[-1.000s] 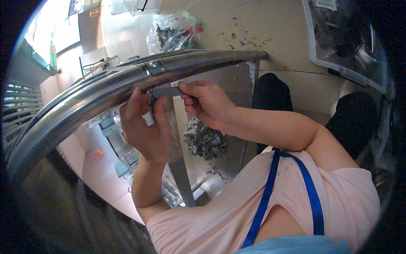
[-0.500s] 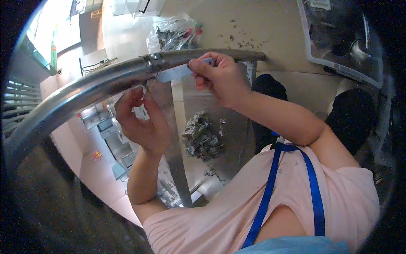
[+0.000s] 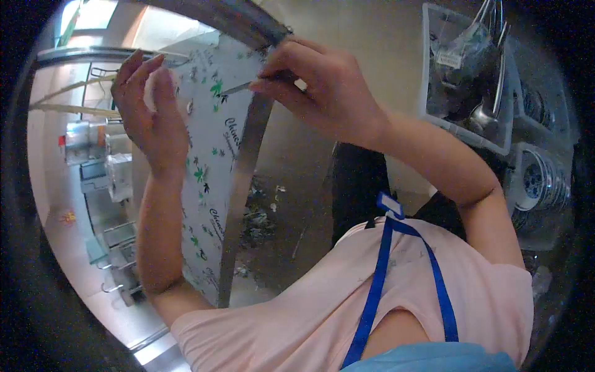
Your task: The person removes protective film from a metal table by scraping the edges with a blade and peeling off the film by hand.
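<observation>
My right hand [image 3: 331,90] pinches a thin, flat metal blade [image 3: 237,88], seen nearly edge-on, its tip pointing left. The blade is in front of a panel [image 3: 214,155] covered with white film that bears green and black leaf prints and lettering. Raised at the left, my left hand [image 3: 152,111] has its fingers apart and nothing visible in it. A metal frame bar [image 3: 232,18] runs above and between the hands, its end close to my right fingertips.
At the right stand a clear plastic bin [image 3: 426,68] with metal ware and another bin [image 3: 517,239] with stacked patterned plates [image 3: 536,180]. Dark scraps [image 3: 257,217] lie beyond the panel's edge. A blue lanyard [image 3: 375,297] hangs over the pink shirt.
The view has shifted, and the printed film now shows. My left hand has moved away from the bar to the left and spread its fingers. My right hand still holds the blade, now turned edge-on.
</observation>
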The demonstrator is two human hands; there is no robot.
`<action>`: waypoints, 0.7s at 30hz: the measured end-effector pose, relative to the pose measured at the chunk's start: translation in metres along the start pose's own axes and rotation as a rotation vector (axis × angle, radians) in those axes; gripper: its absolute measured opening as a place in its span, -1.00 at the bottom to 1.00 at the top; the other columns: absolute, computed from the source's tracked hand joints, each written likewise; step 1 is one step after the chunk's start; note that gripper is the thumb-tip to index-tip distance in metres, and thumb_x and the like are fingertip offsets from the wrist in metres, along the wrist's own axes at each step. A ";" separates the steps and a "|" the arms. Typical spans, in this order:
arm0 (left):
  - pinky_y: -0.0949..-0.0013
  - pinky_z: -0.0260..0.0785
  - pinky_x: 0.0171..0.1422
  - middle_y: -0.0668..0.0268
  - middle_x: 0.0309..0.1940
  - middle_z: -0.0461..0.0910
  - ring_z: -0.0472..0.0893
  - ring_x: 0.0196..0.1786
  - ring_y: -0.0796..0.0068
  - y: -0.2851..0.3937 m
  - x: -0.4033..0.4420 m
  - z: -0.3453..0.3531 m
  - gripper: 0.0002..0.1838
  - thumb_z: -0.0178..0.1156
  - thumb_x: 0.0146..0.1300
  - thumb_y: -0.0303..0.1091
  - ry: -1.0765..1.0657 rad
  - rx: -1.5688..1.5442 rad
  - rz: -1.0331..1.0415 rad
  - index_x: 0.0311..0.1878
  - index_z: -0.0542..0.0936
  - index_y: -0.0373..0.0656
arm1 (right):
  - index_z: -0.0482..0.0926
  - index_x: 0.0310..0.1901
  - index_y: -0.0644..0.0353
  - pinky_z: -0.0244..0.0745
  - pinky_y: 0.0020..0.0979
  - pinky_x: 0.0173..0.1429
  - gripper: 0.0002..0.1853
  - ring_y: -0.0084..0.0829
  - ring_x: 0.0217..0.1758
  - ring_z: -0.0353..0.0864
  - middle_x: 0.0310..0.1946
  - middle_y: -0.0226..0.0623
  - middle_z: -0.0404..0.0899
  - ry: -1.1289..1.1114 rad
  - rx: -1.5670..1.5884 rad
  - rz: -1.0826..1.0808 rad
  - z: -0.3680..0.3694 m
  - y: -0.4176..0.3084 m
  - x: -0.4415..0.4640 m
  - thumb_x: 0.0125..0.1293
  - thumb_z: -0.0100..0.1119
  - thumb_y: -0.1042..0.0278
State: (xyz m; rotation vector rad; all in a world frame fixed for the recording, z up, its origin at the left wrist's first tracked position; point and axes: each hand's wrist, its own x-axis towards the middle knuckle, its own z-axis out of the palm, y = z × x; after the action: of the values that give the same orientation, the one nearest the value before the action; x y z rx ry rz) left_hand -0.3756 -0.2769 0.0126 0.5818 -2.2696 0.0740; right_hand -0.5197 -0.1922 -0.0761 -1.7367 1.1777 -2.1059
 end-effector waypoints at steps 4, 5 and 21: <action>0.38 0.20 -0.04 0.22 -0.23 0.39 0.39 -0.13 0.32 0.001 -0.025 -0.024 -0.51 0.19 -0.20 -0.46 -0.285 -0.041 0.150 -0.09 0.30 -0.14 | 0.40 -0.51 0.27 0.36 -0.62 -0.48 -0.90 -0.57 -0.56 0.42 -0.58 -0.33 0.39 -0.174 -0.130 -0.133 0.012 -0.016 0.019 -0.09 0.13 0.52; 0.38 0.21 -0.06 0.23 -0.25 0.41 0.40 -0.15 0.32 0.001 -0.027 -0.027 -0.49 0.19 -0.21 -0.48 -0.297 -0.068 0.156 -0.08 0.30 -0.14 | 0.40 -0.52 0.26 0.35 -0.62 -0.48 -0.89 -0.57 -0.56 0.42 -0.59 -0.33 0.39 -0.193 -0.123 -0.134 0.015 -0.018 0.023 -0.09 0.13 0.51; 0.42 0.32 -0.31 0.37 -0.55 0.50 0.49 -0.43 0.40 -0.020 -0.046 -0.076 -0.67 0.09 -0.10 -0.41 -0.147 0.323 0.467 -0.17 0.40 0.01 | 0.34 -0.22 0.39 0.33 -0.58 -0.36 -0.64 -0.49 -0.42 0.41 -0.43 -0.24 0.43 -0.520 0.594 1.243 0.036 -0.081 0.052 0.04 0.04 0.26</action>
State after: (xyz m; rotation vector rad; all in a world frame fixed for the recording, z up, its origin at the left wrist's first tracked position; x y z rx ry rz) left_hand -0.2878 -0.2598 0.0300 0.2097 -2.5146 0.6563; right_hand -0.4760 -0.1843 0.0171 -0.7806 0.9112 -0.9844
